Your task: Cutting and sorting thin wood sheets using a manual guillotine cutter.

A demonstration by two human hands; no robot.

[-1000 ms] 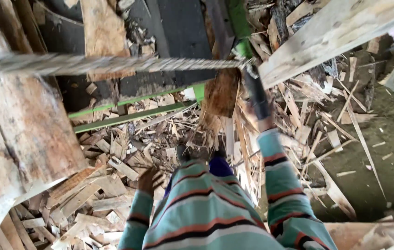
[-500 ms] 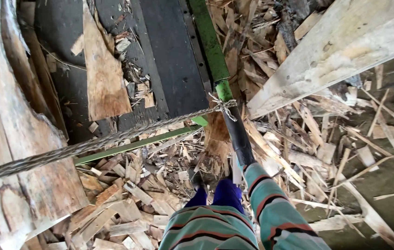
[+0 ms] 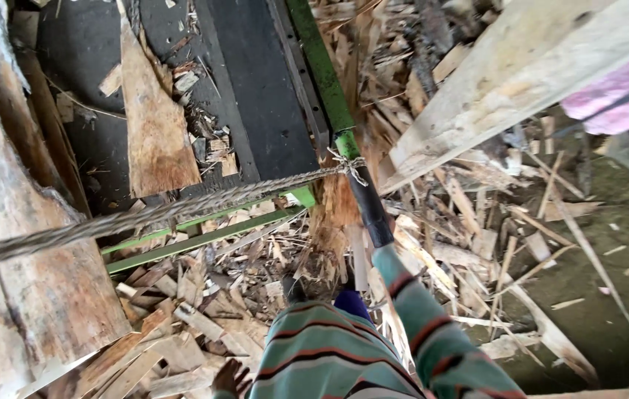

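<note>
My right hand (image 3: 375, 225), dark as if gloved, is stretched forward from a striped sleeve. It is closed round the black grip of a green metal lever (image 3: 323, 74). A thick twisted rope (image 3: 144, 216) is tied to the lever just above the grip and runs off to the left edge. My left hand (image 3: 230, 377) hangs low at the bottom edge with fingers apart, holding nothing, just above loose wood scraps (image 3: 181, 325). My feet in dark shoes (image 3: 350, 301) stand among the scraps.
A dark machine bed (image 3: 262, 96) with a wood slab (image 3: 155, 133) lies ahead. Rough logs (image 3: 26, 281) fill the left. A pale plank (image 3: 521, 74) crosses the upper right, beside another person's pink sleeve (image 3: 617, 96). Splinters litter the ground.
The lever and my right hand have come lower and nearer in view. The rope has gone from level to sloping. My left hand has dropped to the bottom edge.
</note>
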